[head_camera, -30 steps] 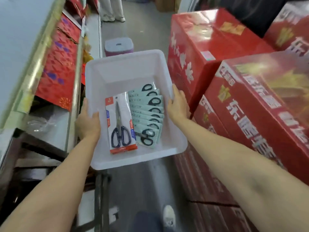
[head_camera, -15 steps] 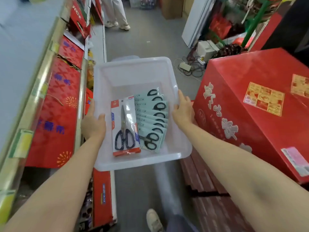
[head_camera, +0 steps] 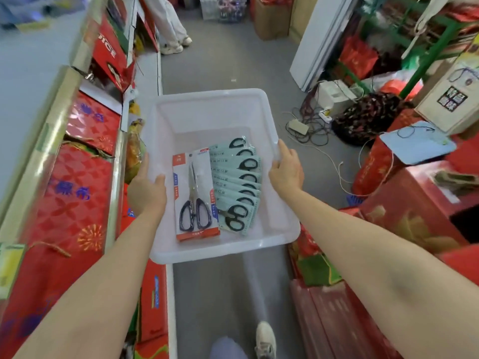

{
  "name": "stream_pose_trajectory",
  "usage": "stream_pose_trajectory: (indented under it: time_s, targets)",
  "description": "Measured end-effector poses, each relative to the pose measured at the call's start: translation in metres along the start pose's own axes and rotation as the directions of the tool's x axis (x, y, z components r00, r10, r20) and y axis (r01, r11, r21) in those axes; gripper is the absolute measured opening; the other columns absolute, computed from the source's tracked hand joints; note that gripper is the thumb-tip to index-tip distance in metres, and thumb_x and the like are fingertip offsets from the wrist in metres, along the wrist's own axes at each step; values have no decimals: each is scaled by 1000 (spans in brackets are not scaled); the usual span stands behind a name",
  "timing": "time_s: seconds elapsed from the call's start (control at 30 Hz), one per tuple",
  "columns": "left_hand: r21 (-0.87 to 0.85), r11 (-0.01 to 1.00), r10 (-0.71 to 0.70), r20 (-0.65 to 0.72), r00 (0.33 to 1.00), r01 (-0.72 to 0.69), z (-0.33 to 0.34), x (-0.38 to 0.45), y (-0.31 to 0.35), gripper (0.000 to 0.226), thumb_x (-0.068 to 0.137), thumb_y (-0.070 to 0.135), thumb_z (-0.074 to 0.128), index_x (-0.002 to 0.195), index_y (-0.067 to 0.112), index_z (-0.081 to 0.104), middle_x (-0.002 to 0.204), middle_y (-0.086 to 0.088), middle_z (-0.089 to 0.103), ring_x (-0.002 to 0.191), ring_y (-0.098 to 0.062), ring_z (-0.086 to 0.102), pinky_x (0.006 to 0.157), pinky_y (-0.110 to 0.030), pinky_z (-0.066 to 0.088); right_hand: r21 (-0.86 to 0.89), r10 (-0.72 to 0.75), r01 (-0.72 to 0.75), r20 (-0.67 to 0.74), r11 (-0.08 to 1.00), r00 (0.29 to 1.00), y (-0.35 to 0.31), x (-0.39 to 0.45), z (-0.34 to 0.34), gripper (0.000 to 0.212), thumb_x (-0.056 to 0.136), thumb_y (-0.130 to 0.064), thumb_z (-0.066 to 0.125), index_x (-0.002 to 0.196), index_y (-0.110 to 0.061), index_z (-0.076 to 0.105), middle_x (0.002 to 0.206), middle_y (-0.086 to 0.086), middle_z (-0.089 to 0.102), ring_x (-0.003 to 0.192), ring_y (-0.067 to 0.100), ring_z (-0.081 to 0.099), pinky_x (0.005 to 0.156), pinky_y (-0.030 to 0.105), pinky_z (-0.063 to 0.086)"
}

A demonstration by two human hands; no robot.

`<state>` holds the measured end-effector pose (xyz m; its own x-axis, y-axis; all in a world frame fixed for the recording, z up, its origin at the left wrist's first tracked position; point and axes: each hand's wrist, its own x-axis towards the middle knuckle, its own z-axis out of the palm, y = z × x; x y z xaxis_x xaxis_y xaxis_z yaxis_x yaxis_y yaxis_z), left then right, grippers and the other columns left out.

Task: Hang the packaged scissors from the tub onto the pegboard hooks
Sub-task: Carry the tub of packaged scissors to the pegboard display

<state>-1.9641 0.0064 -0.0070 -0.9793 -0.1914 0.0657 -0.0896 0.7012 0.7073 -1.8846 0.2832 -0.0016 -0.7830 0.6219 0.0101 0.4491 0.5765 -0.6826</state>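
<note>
While carried above grey aisle floor [head_camera: 233, 60], translucent white plastic tub [head_camera: 207, 107] gripped at both side rims: left hand [head_camera: 146, 193] curled over left rim, right hand [head_camera: 286, 172] curled over right. Inside, on tub bottom: red-and-white carded black-handled scissors [head_camera: 194, 198], touching fanned stack of pale green scissor packs [head_camera: 237, 187] at right. Red gift boxes [head_camera: 75, 193] shelved left.

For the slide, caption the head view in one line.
Both hands, left and right, carry a white tub of packaged scissors down a shop aisle.
</note>
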Motion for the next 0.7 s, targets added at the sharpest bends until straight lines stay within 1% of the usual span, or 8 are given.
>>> stream_pose_trajectory:
  time_s: [0.1, 0.17, 0.27, 0.37, 0.43, 0.57, 0.7]
  targets:
    - [-8, 999, -40, -5, 999, 40, 21, 55, 0, 62, 93, 21, 58, 149, 37, 36, 134, -14, 59, 114, -35, 59, 96, -43, 49, -4, -23, 23, 26, 1000, 999, -23, 55, 26, 58, 95, -5, 43, 149, -24, 29, 127, 8, 47, 85, 21, 46, 76, 36, 44]
    - [-25, 998, -64, -2, 998, 64, 37, 95, -4, 62, 93, 21, 58, 148, 38, 37, 139, -10, 56, 119, -34, 57, 100, -42, 47, 1, -30, 30, 41, 1000, 999, -35, 90, 47, 58, 96, -6, 43, 149, -23, 28, 129, 7, 47, 86, 21, 46, 80, 37, 45]
    - [-41, 997, -61, 23, 998, 62, 64, 153, -9, 62, 93, 20, 59, 149, 35, 37, 144, -4, 52, 125, -30, 54, 102, -39, 45, -16, -15, 16, 46, 1000, 999, -48, 139, 81, 58, 96, -7, 43, 149, -23, 29, 127, 7, 47, 85, 22, 47, 76, 36, 43]
    - [-25, 998, -51, 20, 999, 51, 84, 205, -11, 62, 92, 21, 60, 149, 34, 38, 143, -6, 53, 124, -32, 54, 101, -42, 46, -28, -6, 8, 67, 1000, 998, -59, 186, 117, 57, 96, -7, 43, 148, -25, 29, 122, 7, 48, 83, 26, 52, 74, 40, 47]
    - [18, 998, -59, 21, 998, 59, 98, 236, -12, 62, 93, 22, 60, 149, 36, 36, 141, -8, 55, 122, -34, 55, 98, -44, 48, -28, 4, -1, 80, 1000, 997, -64, 214, 137, 57, 96, -8, 42, 148, -26, 29, 120, 6, 48, 81, 25, 52, 72, 38, 46]
    - [56, 996, -67, 39, 997, 65, 126, 287, -15, 63, 93, 26, 59, 149, 38, 34, 144, -2, 53, 124, -32, 55, 101, -49, 46, -25, 26, -23, 104, 999, 994, -69, 260, 170, 58, 95, -7, 42, 147, -29, 29, 120, 2, 47, 80, 24, 51, 69, 32, 40]
    - [94, 989, -112, 14, 994, 110, 161, 324, -12, 61, 95, 24, 59, 150, 35, 34, 141, -6, 56, 123, -34, 56, 100, -47, 45, -63, 31, -23, 135, 998, 990, -72, 313, 200, 58, 96, -8, 41, 148, -29, 28, 122, 2, 47, 81, 25, 52, 70, 33, 41]
